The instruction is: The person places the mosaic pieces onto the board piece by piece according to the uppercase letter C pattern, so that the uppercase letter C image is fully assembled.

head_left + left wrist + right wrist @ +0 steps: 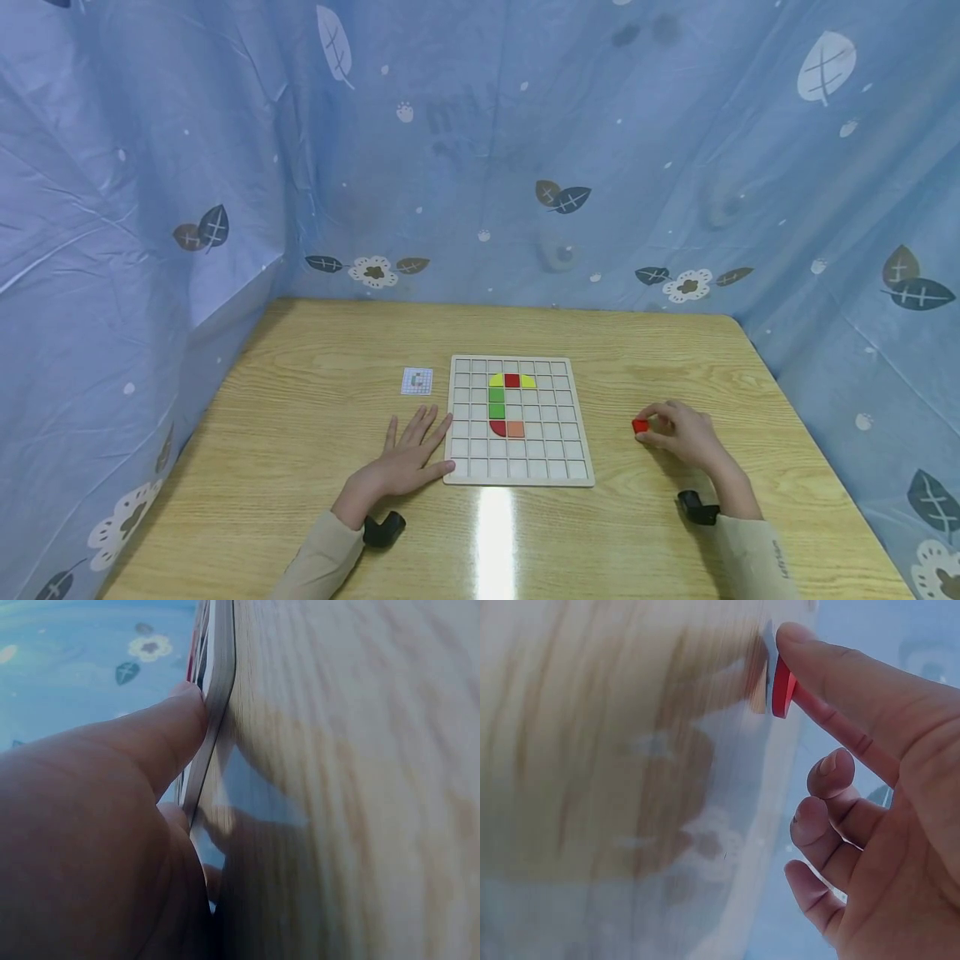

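A white grid board (547,461) lies on the wooden table, its cells partly filled with coloured tiles. At the top of the pattern a red square (512,381) sits between two yellow rounded tiles (497,381). Below on the left come two green squares (497,403), then a dark red rounded tile (498,428) beside an orange square (516,429). My left hand (401,465) is spread flat with straight fingers, its thumb and a fingertip touching the board's left edge. Right of the board, my right hand (686,433) pinches a small red tile (782,688) between thumb and forefinger, close to the tabletop.
A small printed card (417,381) with a grid pattern lies left of the board. Black wrist mounts (384,530) sit under both wrists. Blue leaf-print curtains (480,150) hang behind and at both sides of the table (330,350).
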Available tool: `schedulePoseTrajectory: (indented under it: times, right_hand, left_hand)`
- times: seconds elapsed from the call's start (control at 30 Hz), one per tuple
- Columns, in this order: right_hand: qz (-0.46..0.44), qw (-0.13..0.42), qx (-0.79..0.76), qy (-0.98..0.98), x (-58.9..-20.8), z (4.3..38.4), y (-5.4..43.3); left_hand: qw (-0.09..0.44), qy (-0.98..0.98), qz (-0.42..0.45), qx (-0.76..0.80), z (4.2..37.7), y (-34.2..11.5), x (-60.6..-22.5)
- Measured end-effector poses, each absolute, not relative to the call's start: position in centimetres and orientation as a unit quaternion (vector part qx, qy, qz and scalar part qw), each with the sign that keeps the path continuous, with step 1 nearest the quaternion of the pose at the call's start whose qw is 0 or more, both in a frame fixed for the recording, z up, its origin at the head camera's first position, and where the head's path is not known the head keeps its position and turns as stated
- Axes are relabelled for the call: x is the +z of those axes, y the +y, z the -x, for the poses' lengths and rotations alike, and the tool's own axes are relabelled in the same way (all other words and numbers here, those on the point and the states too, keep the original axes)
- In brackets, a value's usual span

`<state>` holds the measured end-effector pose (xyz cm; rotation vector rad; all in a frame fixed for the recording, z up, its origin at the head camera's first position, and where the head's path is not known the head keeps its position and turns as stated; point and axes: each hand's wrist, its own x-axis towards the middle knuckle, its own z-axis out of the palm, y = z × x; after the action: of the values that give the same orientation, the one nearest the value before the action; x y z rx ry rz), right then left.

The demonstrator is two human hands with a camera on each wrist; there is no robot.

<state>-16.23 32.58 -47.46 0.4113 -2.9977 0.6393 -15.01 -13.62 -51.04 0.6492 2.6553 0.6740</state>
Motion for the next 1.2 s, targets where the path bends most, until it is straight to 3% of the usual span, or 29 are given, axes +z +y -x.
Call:
schedulePoseTrajectory:
  times: [0.4,1.0,1.2]
  right_hand:
    - [-0.148,0.013,0.22,-0.964,-46.8,16.6,29.8]
    - [-0.196,0.041,0.222,-0.954,-47.1,18.3,25.5]
    - [-0.197,0.024,0.228,-0.953,-47.0,18.6,23.8]
  left_hand:
    - [0.162,0.932,-0.229,0.231,15.1,-13.5,-51.1]
    - [0.163,0.928,-0.237,0.238,14.9,-13.5,-50.6]
    - [0.165,0.933,-0.224,0.227,15.1,-13.5,-51.1]
